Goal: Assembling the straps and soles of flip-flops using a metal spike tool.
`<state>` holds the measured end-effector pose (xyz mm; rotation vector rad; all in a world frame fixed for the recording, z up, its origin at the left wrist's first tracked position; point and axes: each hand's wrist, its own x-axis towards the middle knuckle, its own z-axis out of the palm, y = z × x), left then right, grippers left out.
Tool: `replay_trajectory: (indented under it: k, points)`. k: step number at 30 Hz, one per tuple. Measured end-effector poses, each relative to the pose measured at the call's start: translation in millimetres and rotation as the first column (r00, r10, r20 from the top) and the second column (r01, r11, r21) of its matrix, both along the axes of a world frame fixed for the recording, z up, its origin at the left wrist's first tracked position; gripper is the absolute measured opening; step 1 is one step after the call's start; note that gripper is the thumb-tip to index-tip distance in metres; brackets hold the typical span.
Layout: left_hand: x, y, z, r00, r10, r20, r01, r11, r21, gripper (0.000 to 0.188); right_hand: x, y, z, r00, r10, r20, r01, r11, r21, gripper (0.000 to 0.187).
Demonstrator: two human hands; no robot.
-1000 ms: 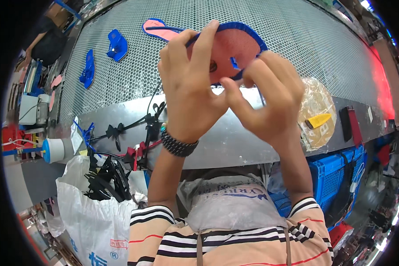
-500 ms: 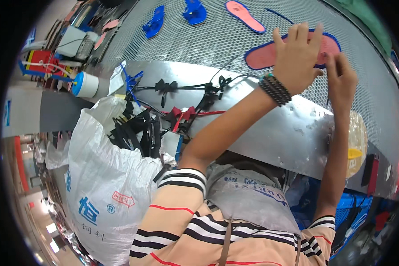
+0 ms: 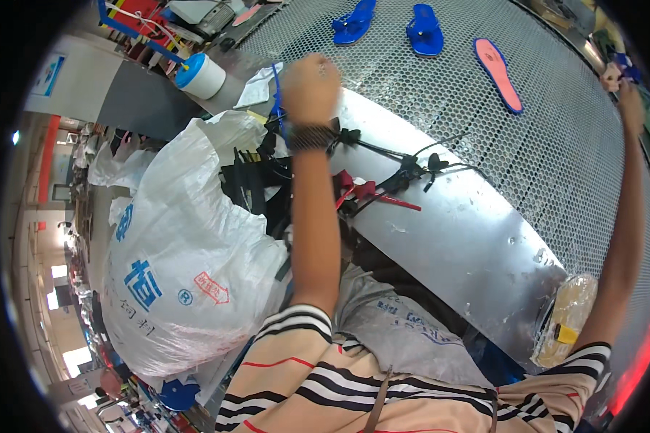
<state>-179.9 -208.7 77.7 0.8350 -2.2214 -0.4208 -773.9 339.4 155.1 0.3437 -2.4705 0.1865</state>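
Note:
My left hand is blurred, over the table's near edge beside a blue strap. Its fingers are smeared, so any hold is unclear. My right arm reaches far out to the right, where my right hand is beside a small pink and blue item. Whether it grips that item is too small to tell. On the perforated table lie a blue sandal, another blue sandal and a pink insole with a blue rim. Black bow straps and a red bow strap lie along the metal edge.
A large white woven sack stands at the left, with black straps at its mouth. Behind it is a white container with a blue lid. A plastic-wrapped yellowish bundle sits at the near right of the metal edge.
My hands have parted: the left swung left to the straps, the right far to the right. The blue-rimmed pink sole they were on has left its spot. The view has turned.

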Motion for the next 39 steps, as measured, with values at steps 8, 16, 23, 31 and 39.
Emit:
replay_trajectory:
  k: [8, 16, 23, 31, 39]
  points:
    - [33.8, -245.4, -56.9, 0.219, -0.204, 0.954, -0.323, 0.908, 0.268, 0.057, 261.3, -83.2, -106.6, 0.578, 0.728, 0.369, -0.155, 0.541, -0.826, 0.021]
    - [40.6, -200.0, -19.8, 0.675, 0.346, 0.652, -0.467, 0.884, 0.015, 0.045, 356.2, -114.8, -66.4, 0.602, 0.770, 0.214, -0.155, 0.376, -0.914, 0.020]
    - [37.5, -111.4, 66.8, 0.902, -0.129, -0.412, 0.297, 0.879, 0.374, 0.015, 465.6, -213.0, -20.1, 0.363, 0.932, 0.010, -0.452, 0.185, -0.873, 0.020]
    - [73.9, 173.7, 83.9, 0.538, -0.421, -0.730, 0.841, 0.327, 0.431, 0.027, 579.1, -257.4, 33.5, 0.382, 0.694, -0.610, -0.901, 0.132, -0.414, 0.045]
    - [97.4, 216.3, 83.5, 0.619, -0.508, -0.599, 0.781, 0.315, 0.540, 0.033, 583.0, -208.6, -6.0, 0.441, 0.817, -0.371, -0.641, -0.002, -0.768, 0.053]
